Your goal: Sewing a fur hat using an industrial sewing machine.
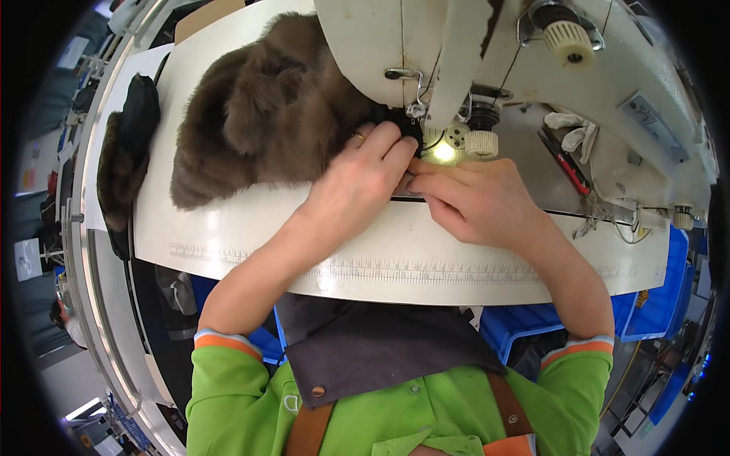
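A brown fur piece (262,114) with a black fabric edge (389,120) lies on the sewing machine's pale table, bunched to the left of the needle area. My left hand (365,167) is closed on the black edge, close beside the presser foot. Coming in from the other side, my right hand (475,199) has its fingers pressed together and touching the left fingertips; anything between them is hidden. Above both hands stands the white sewing machine (365,45), its small lamp (445,152) lit just right of the needle. The needle tip cannot be made out.
Red-and-black snips (566,163) and a crumpled white cloth (582,137) lie under the machine arm. A printed ruler (342,267) runs along the table's front. Another dark fur piece (129,159) hangs at the left edge. Blue bins (525,323) stand below the table.
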Tool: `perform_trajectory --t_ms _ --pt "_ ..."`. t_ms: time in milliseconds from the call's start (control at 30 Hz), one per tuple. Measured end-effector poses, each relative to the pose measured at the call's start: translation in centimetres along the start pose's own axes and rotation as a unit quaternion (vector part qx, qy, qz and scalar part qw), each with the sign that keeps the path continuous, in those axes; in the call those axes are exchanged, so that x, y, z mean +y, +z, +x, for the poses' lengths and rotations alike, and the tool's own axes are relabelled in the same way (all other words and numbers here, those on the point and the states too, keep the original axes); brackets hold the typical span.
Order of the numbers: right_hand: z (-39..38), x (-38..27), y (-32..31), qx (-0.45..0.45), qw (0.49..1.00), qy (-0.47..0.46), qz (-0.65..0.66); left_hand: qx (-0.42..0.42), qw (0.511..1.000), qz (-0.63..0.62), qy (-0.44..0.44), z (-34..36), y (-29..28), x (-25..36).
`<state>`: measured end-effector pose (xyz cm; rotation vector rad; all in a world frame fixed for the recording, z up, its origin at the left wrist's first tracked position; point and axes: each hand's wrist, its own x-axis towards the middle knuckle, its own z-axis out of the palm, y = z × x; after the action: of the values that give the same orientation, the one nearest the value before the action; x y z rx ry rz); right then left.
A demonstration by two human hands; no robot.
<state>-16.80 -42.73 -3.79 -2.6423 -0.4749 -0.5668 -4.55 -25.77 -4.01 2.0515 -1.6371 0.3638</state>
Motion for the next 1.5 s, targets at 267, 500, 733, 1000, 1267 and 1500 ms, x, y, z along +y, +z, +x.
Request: perform_trajectory --t_ms 267,500,733,1000,1267,1500 --pt "0.7 1.3 0.3 0.108 0.940 0.302 0.117 -0.012 0.998 -0.058 -0.023 -0.8 0.6 -0.1" --pt "0.2 1.5 1.6 0.046 0.977 0.198 -0.065 0.036 0.999 -0.023 -0.009 -0.9 1.0 0.1" --pt "0.2 1.2 1.5 0.040 0.979 0.162 -0.118 -0.003 1.000 -0.006 0.005 -1.0 0.6 -0.1" --pt "0.2 1.3 1.6 0.026 0.977 0.143 -0.158 -0.001 1.000 0.024 0.005 -1.2 0.3 -0.2" --pt "0.0 1.8 1.7 0.040 0.983 0.130 -0.122 0.040 0.999 0.012 0.018 -1.3 0.7 -0.6" --pt "-0.2 1.9 2.1 0.025 0.974 0.111 -0.196 0.029 0.999 0.020 0.001 -1.3 1.1 0.1"
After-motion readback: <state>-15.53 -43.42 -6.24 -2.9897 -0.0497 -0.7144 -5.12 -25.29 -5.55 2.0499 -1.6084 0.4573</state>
